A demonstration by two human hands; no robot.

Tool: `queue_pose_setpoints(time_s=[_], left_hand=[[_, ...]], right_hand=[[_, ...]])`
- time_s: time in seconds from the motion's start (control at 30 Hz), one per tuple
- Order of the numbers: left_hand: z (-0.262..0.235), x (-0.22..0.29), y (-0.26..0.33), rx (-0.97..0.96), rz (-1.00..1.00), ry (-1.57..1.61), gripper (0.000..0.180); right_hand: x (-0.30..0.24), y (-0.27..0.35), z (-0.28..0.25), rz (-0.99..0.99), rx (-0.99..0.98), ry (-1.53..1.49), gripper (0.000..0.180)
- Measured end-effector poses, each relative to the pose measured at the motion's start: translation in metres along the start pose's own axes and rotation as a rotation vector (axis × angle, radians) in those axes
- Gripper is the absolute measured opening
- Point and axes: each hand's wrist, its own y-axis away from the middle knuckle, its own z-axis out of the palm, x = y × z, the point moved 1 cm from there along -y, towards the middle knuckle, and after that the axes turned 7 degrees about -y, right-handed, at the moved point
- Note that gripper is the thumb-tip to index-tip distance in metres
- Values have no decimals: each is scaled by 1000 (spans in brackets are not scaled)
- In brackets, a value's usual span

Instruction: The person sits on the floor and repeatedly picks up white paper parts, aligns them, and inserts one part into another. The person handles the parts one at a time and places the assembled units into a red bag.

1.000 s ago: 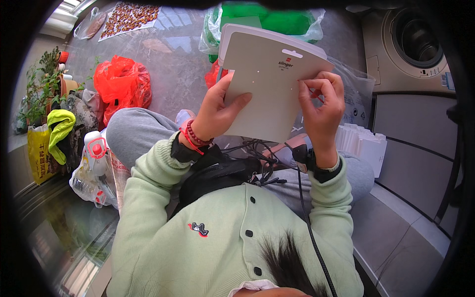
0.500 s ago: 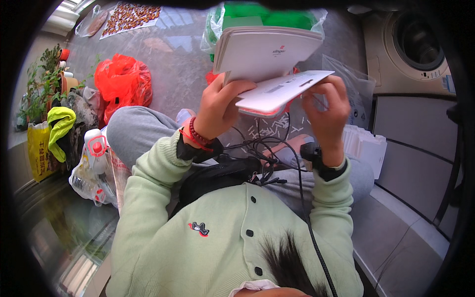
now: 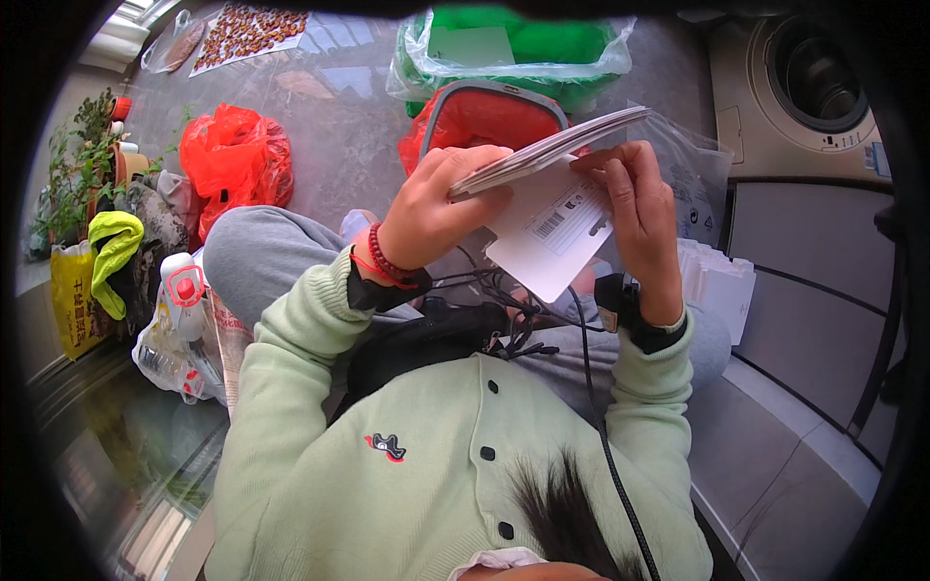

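Over lap, gripping white box [image 3: 542, 160] with left hand [image 3: 436, 208], right hand [image 3: 635, 208] pinching flap [image 3: 552, 228], likely mid-opening; needing steady pull next.

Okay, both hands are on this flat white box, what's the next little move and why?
Probably slide the right hand's fingers further under the lower white flap and lift it away: the left hand already pinches the flat white box steady, and the flap hangs partly open.
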Motion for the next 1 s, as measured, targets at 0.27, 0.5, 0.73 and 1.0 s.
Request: queue_pose_setpoints(time_s=[0.27, 0.5, 0.73, 1.0], left_hand=[[-1, -1, 1, 7, -30, 23, 24], [-1, -1, 3, 9, -52, 27, 29], [-4, -6, 8, 15, -119, 41, 37], [-8, -5, 8, 58, -242, 108, 44]], right_hand=[[-1, -1, -1, -113, -37, 111, 15], [-1, 1, -2, -89, -9, 49, 13], [5, -2, -16, -224, 185, -132, 12], [19, -7, -24, -260, -85, -349, 8]])
